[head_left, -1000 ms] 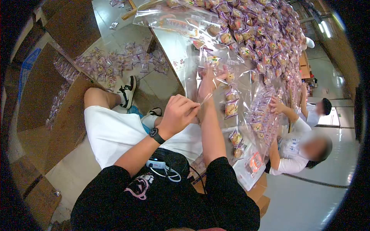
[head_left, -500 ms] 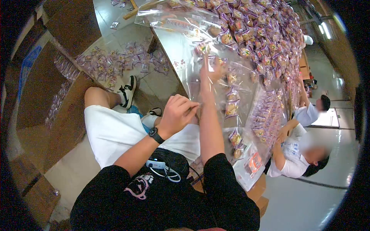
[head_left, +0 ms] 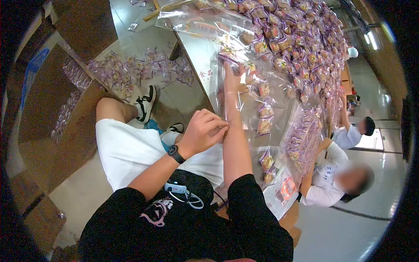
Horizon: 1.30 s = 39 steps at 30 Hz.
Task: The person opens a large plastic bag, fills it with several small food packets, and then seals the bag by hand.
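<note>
My left hand point(head_left: 205, 131), with a black watch on its wrist, is closed in a pinch beside my right forearm. Its fingertips appear to grip the edge of a clear plastic bag point(head_left: 273, 115). My right arm reaches forward into the bag, and film glare partly covers my right hand point(head_left: 234, 81). Its thumb and fingers close on a purple-edged wrapped snack packet point(head_left: 228, 54). A few more packets point(head_left: 264, 118) lie in a line under the film to its right.
A large heap of wrapped snacks point(head_left: 301, 52) covers the table beyond. Bagged packets point(head_left: 305, 133) stand in rows at right, near a co-worker point(head_left: 331, 174). Another person point(head_left: 349, 133) is farther off. Loose packets point(head_left: 144, 67) lie by my feet, and cardboard boxes point(head_left: 48, 126) stand at left.
My right hand has shifted slightly left inside the bag. My left hand keeps its pinch and stays nearly in place. The nearer co-worker has leaned a little.
</note>
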{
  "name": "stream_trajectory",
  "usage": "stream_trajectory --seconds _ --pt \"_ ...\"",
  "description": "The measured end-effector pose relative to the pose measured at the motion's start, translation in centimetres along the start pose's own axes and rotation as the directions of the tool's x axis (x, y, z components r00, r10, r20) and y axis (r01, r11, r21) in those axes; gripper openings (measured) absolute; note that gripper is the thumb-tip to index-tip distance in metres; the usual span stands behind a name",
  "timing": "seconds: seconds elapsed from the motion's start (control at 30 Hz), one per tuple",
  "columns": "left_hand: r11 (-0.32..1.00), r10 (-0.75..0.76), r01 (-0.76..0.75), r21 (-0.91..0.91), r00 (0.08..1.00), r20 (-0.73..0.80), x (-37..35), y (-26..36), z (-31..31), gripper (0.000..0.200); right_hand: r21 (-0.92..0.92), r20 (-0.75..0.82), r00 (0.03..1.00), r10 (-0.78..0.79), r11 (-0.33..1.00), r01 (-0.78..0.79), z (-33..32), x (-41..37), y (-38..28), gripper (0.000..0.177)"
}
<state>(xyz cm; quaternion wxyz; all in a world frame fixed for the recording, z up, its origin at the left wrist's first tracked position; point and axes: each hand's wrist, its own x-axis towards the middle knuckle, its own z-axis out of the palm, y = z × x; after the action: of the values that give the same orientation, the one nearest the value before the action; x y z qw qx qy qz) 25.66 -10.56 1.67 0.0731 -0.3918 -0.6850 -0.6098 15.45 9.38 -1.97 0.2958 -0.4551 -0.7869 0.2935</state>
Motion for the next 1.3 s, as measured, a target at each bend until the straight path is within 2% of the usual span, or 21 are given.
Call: stream_trajectory --seconds 0.03,0.1,0.17,0.27,0.37,0.43,0.47,0.53,0.57,0.6,0.7,0.73,0.83,0.87,0.97,1.0,1.1,1.13,1.23,1.27,1.3 --pt "1.0 -0.014 0.014 -0.008 1.0 0.014 0.1 -0.1 -0.1 0.014 -0.024 0.075 0.996 0.041 0.999 -0.04 -0.7 0.0 -1.2 0.067" --pt "0.999 -0.025 0.026 -0.025 0.999 0.043 0.5 -0.2 -0.3 0.017 0.181 0.126 0.989 0.073 0.979 -0.096 -1.3 -0.6 -2.4 0.071" --pt "0.999 -0.016 0.018 -0.037 0.997 0.072 1.2 -0.6 -1.1 0.02 0.255 0.087 0.996 -0.008 0.967 -0.014 0.3 0.4 -1.6 0.066" --pt "0.994 -0.056 0.055 -0.093 0.998 0.0 2.5 -1.7 -1.8 0.024 0.352 0.023 0.993 -0.115 0.931 0.099 2.5 1.6 0.4 0.059" --pt "0.99 -0.13 0.134 0.049 0.988 -0.084 5.5 -4.5 -1.9 0.038 0.045 -0.154 0.949 -0.276 0.957 0.286 -0.7 0.9 -0.8 0.051" --pt "0.983 -0.167 0.174 0.057 0.979 -0.117 8.9 -6.1 -1.3 0.052 -0.186 -0.277 0.806 -0.523 0.852 0.489 -1.1 1.1 -0.4 0.046" --pt "0.979 -0.187 0.197 0.059 0.973 -0.137 10.6 -6.8 -0.9 0.06 -0.227 -0.271 0.767 -0.581 0.813 0.536 -1.7 0.8 -0.5 0.04" --pt "0.966 -0.16 0.177 0.186 0.982 -0.102 12.7 -9.3 0.7 0.074 0.255 -0.039 0.926 -0.376 0.892 0.373 -4.2 -0.4 -0.6 0.029" --pt "0.955 -0.148 0.164 0.247 0.985 -0.083 13.4 -10.7 1.3 0.081 0.456 0.117 0.947 -0.298 0.864 0.215 -4.8 -0.5 -0.8 0.023" --pt "0.959 -0.247 0.241 0.152 0.969 0.019 13.9 -10.9 1.4 0.091 0.404 0.119 0.92 -0.374 0.865 0.299 -4.3 -0.1 0.5 0.02" --pt "0.965 -0.256 0.255 0.066 0.967 -0.005 14.3 -11.8 2.1 0.094 0.637 0.131 0.882 -0.453 0.72 0.275 -3.1 0.6 2.7 0.024" --pt "0.964 -0.262 0.262 0.037 0.965 -0.001 14.3 -12.2 2.2 0.096 0.607 0.059 0.817 -0.574 0.67 0.427 -3.0 0.8 2.3 0.026" --pt "0.961 -0.272 0.269 0.068 0.962 0.029 13.8 -11.8 1.8 0.099 0.448 0.15 0.817 -0.557 0.775 0.446 -4.1 0.0 -0.2 0.026" --pt "0.962 -0.264 0.26 0.08 0.963 0.055 13.7 -11.5 1.6 0.098 0.523 0.175 0.856 -0.486 0.783 0.337 -3.7 -0.2 -0.8 0.032" --pt "0.98 -0.201 0.201 0.0 0.978 0.049 13.7 -11.7 1.8 0.097 0.44 0.08 0.695 -0.714 0.651 0.618 -2.5 0.9 -1.1 0.039" --pt "0.985 -0.164 0.161 0.067 0.986 0.032 13.7 -12.3 2.0 0.094 0.604 0.17 0.739 -0.652 0.662 0.444 -1.2 1.0 -0.3 0.046" --pt "0.977 -0.202 0.199 -0.078 0.979 -0.035 13.7 -12.1 1.7 0.089 0.541 0.089 0.591 -0.802 0.536 0.647 -0.3 2.2 -1.0 0.047" --pt "0.976 -0.213 0.211 -0.049 0.977 -0.02 13.8 -12.3 1.6 0.086 0.498 0.321 0.656 -0.684 0.71 0.497 -1.8 1.8 -1.4 0.051" --pt "0.97 -0.243 0.243 0.007 0.97 0.017 14.3 -12.3 1.0 0.079 0.13 0.072 0.57 -0.818 0.575 0.808 -2.9 1.9 0.1 0.046" --pt "0.968 -0.252 0.252 0.014 0.968 0.021 14.4 -12.1 0.9 0.077 -0.086 0.185 0.639 -0.747 0.636 0.767 -3.9 2.1 0.8 0.052" --pt "0.965 -0.262 0.261 0.021 0.965 0.024 14.4 -11.9 0.8 0.075 -0.178 0.134 0.676 -0.724 0.654 0.735 -4.6 1.8 0.4 0.054"
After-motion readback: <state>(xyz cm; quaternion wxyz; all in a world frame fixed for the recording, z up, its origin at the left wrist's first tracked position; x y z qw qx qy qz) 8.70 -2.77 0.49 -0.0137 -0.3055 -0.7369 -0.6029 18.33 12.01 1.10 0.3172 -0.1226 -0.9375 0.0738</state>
